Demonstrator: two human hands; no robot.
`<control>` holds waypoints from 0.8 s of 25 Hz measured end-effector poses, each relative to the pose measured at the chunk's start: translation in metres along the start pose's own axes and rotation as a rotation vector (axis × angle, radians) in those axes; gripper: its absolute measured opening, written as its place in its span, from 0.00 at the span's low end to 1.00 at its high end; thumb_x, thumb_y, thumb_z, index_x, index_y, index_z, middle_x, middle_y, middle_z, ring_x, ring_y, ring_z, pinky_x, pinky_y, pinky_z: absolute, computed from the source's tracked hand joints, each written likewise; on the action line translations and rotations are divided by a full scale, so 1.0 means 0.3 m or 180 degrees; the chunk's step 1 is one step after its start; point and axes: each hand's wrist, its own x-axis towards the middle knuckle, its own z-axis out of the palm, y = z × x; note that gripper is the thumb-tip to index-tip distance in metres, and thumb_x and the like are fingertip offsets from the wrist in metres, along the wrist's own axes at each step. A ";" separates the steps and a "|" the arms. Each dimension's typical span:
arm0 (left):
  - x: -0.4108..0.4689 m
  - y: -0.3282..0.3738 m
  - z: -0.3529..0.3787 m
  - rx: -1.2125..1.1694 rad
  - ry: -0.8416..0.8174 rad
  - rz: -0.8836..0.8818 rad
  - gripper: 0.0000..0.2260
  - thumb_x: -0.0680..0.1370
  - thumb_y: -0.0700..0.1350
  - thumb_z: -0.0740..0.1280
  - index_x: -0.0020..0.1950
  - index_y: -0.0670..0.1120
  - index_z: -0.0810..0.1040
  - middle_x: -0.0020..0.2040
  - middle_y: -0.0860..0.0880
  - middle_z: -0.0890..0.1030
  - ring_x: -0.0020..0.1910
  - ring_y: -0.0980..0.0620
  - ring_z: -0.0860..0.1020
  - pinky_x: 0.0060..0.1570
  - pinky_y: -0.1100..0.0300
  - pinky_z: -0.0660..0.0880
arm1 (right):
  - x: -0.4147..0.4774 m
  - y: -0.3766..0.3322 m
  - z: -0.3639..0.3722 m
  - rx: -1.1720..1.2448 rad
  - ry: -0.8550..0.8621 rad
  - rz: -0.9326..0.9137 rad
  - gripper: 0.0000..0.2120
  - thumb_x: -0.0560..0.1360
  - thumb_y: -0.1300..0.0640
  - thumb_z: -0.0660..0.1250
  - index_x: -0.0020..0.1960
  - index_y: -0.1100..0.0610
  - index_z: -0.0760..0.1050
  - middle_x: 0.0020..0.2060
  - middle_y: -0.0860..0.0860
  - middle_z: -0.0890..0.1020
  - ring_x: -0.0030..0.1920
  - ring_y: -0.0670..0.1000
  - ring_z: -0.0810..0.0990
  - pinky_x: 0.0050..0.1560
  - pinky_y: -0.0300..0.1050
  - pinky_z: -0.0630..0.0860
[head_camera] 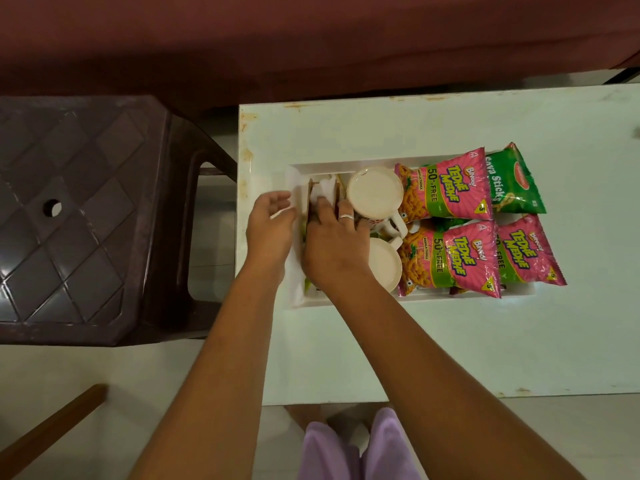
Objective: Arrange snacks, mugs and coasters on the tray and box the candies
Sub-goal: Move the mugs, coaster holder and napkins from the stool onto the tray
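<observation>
A white tray (346, 299) lies on the white table (450, 348). Pink snack packets (446, 188) and a green packet (516, 181) fill its right half. Two cream mugs (375, 194) stand in the middle, one behind the other. At the tray's left end stands a wooden holder (310, 195) with white napkins (327, 188) in it. My right hand (332, 244) rests on this holder, fingers around it and one fingertip on the napkins. My left hand (268, 226) is at the tray's left rim, its fingers curled on a white napkin piece (284, 212). What lies under my hands is hidden.
A dark brown plastic stool (79, 216) stands left of the table, close to its edge. A maroon sofa (311, 39) runs along the far side. A wooden stick (52, 427) lies at the lower left. The table's near half holds nothing but my forearms.
</observation>
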 end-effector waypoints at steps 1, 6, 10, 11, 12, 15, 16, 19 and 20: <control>-0.021 -0.029 -0.018 -0.0202 0.0144 -0.0187 0.07 0.77 0.44 0.64 0.49 0.57 0.74 0.48 0.58 0.76 0.51 0.54 0.76 0.49 0.58 0.76 | -0.009 0.001 -0.010 0.0124 0.0203 -0.0002 0.26 0.73 0.55 0.62 0.70 0.57 0.63 0.72 0.51 0.61 0.70 0.59 0.57 0.65 0.59 0.61; -0.122 -0.126 -0.015 -0.0388 0.0287 -0.0779 0.08 0.80 0.47 0.60 0.57 0.54 0.75 0.48 0.58 0.74 0.44 0.58 0.73 0.38 0.65 0.72 | -0.063 -0.013 -0.010 0.0089 0.0555 0.0187 0.16 0.74 0.57 0.62 0.62 0.57 0.73 0.65 0.53 0.68 0.65 0.59 0.64 0.64 0.56 0.62; -0.135 -0.093 0.012 -0.0602 -0.0074 -0.1006 0.11 0.80 0.54 0.58 0.59 0.54 0.72 0.57 0.50 0.76 0.56 0.49 0.76 0.52 0.55 0.76 | -0.048 -0.004 0.003 -0.0134 0.0082 0.0011 0.15 0.77 0.54 0.59 0.63 0.54 0.72 0.70 0.52 0.60 0.71 0.59 0.56 0.68 0.61 0.56; -0.132 -0.086 0.016 -0.0649 -0.0221 -0.1102 0.14 0.80 0.55 0.57 0.62 0.53 0.72 0.60 0.48 0.77 0.59 0.46 0.75 0.59 0.50 0.75 | -0.044 -0.002 -0.002 -0.0120 0.0070 -0.0031 0.15 0.77 0.54 0.59 0.63 0.53 0.72 0.69 0.51 0.61 0.71 0.59 0.56 0.68 0.61 0.55; -0.127 -0.083 0.021 -0.0664 -0.0341 -0.1158 0.16 0.80 0.56 0.55 0.64 0.52 0.71 0.62 0.46 0.77 0.60 0.45 0.75 0.63 0.47 0.72 | -0.045 0.000 -0.009 -0.0048 0.0103 -0.0058 0.15 0.76 0.55 0.60 0.62 0.52 0.72 0.69 0.51 0.63 0.70 0.59 0.57 0.67 0.61 0.56; -0.113 -0.087 0.037 -0.0591 -0.0418 -0.1171 0.19 0.80 0.58 0.53 0.66 0.52 0.70 0.63 0.46 0.76 0.62 0.45 0.74 0.66 0.44 0.70 | -0.062 0.018 -0.033 0.0386 0.0420 0.0006 0.15 0.76 0.55 0.59 0.62 0.51 0.73 0.64 0.50 0.72 0.65 0.58 0.63 0.63 0.58 0.60; -0.106 -0.091 0.040 -0.0571 -0.0413 -0.1170 0.20 0.79 0.59 0.53 0.67 0.51 0.69 0.64 0.46 0.76 0.62 0.44 0.74 0.66 0.43 0.69 | -0.070 0.029 -0.042 0.0587 0.0521 0.0105 0.15 0.76 0.55 0.59 0.62 0.50 0.73 0.62 0.50 0.74 0.64 0.57 0.65 0.61 0.57 0.61; -0.092 -0.101 0.059 -0.0664 -0.0466 -0.1171 0.22 0.77 0.62 0.56 0.68 0.53 0.67 0.65 0.46 0.75 0.63 0.44 0.74 0.66 0.42 0.69 | -0.095 0.077 -0.068 0.1284 0.0725 0.0440 0.16 0.74 0.57 0.60 0.60 0.47 0.75 0.59 0.48 0.75 0.62 0.55 0.67 0.59 0.54 0.61; -0.088 -0.100 0.066 -0.0665 -0.0431 -0.1199 0.24 0.76 0.63 0.57 0.69 0.54 0.66 0.65 0.47 0.74 0.63 0.44 0.73 0.66 0.42 0.69 | -0.100 0.096 -0.079 0.1471 0.0831 0.0512 0.16 0.73 0.57 0.61 0.59 0.47 0.76 0.59 0.48 0.75 0.61 0.55 0.67 0.58 0.52 0.61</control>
